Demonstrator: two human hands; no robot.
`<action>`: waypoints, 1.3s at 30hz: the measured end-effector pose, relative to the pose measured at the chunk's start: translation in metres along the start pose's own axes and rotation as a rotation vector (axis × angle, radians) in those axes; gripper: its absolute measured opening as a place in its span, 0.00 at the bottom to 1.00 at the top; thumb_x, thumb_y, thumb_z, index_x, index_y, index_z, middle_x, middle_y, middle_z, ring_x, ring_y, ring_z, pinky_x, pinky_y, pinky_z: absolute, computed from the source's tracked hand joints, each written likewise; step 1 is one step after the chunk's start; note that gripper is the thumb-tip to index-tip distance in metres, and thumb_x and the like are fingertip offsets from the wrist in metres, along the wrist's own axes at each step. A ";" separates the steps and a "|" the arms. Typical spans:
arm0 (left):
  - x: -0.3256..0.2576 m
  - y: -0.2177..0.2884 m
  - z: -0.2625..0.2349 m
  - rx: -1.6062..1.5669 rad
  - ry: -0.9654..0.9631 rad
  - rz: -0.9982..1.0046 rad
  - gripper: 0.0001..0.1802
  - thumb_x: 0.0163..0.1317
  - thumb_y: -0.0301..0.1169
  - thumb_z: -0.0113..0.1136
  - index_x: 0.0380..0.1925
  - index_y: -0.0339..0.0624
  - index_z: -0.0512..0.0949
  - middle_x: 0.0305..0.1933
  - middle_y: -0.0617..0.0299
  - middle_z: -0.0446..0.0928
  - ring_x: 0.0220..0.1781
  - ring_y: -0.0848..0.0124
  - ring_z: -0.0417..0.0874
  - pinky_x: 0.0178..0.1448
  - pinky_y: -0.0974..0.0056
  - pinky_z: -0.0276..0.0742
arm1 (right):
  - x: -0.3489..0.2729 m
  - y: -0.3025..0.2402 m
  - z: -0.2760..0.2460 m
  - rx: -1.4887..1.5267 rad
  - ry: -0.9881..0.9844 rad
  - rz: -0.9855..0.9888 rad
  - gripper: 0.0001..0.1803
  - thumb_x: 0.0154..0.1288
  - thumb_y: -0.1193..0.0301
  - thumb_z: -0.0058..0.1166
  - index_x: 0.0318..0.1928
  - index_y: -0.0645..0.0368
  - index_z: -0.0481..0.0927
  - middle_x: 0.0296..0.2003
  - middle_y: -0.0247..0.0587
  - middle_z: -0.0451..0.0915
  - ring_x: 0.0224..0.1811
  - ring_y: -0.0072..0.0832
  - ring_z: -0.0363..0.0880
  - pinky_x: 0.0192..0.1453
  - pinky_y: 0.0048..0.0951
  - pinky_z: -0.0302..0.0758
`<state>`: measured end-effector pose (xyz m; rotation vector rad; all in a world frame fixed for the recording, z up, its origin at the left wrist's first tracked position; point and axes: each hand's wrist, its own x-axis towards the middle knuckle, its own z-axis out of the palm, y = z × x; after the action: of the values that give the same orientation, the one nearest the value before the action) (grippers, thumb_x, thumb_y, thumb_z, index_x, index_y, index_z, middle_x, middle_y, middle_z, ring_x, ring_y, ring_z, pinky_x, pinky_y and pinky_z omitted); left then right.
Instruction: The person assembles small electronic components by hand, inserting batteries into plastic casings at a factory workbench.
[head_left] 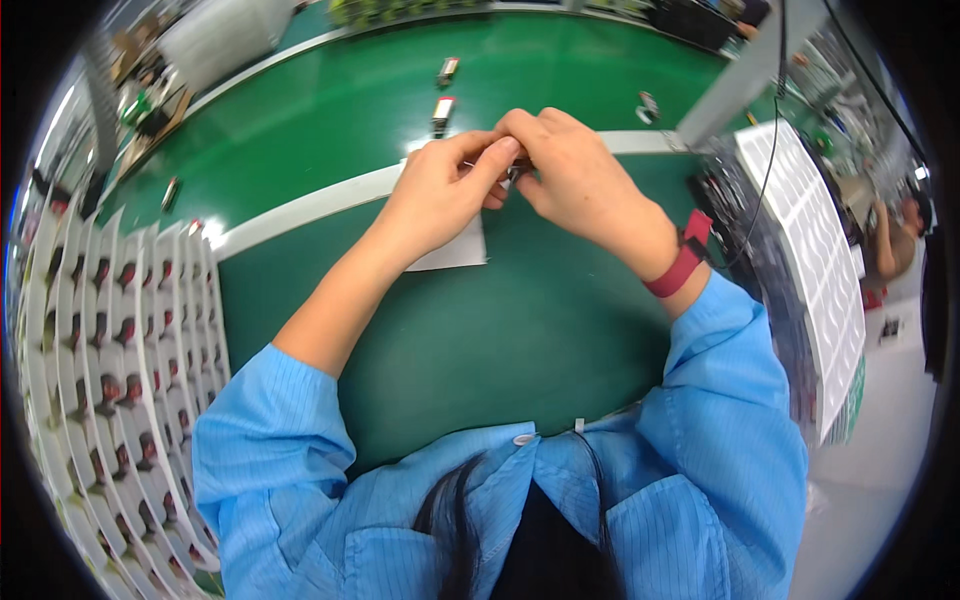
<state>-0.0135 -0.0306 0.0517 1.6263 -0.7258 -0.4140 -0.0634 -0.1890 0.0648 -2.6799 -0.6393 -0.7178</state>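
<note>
Pinching 1 small dark part (pixel 516 172) between both hands, left hand (pixel 445 190) and right hand (pixel 570 175) look mid-assembly above the white sheet (pixel 455 250); next likely needs fingertip alignment.

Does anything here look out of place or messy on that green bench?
Nothing stands out. Both hands, left hand and right hand, pinch a small part above a white sheet. The trays on the left sit in neat rows.
</note>
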 end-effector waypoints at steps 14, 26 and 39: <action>-0.006 -0.049 -0.077 -0.501 -0.146 -0.316 0.19 0.63 0.40 0.50 0.37 0.32 0.76 0.36 0.58 0.77 0.35 0.76 0.80 0.43 0.73 0.78 | 0.031 -0.007 0.063 0.349 0.170 -0.190 0.18 0.47 0.82 0.55 0.43 0.58 0.73 0.30 0.40 0.75 0.32 0.33 0.75 0.36 0.28 0.74; -0.008 -0.060 -0.094 0.186 -0.213 -0.187 0.13 0.55 0.24 0.48 0.36 0.32 0.79 0.35 0.59 0.79 0.34 0.75 0.78 0.42 0.71 0.77 | 0.022 -0.010 0.073 0.839 -0.130 0.379 0.07 0.58 0.73 0.52 0.35 0.64 0.78 0.28 0.40 0.80 0.30 0.24 0.78 0.32 0.24 0.76; -0.014 -0.048 -0.127 0.135 -0.335 -0.145 0.13 0.52 0.28 0.60 0.38 0.32 0.79 0.34 0.59 0.80 0.34 0.75 0.78 0.42 0.72 0.72 | 0.049 -0.003 0.090 0.475 -0.411 0.245 0.12 0.47 0.78 0.55 0.36 0.65 0.74 0.28 0.47 0.79 0.32 0.35 0.79 0.37 0.31 0.74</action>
<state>0.0674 0.0766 0.0278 1.7636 -0.9038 -0.7688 0.0090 -0.1351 0.0165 -2.3978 -0.4827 0.0564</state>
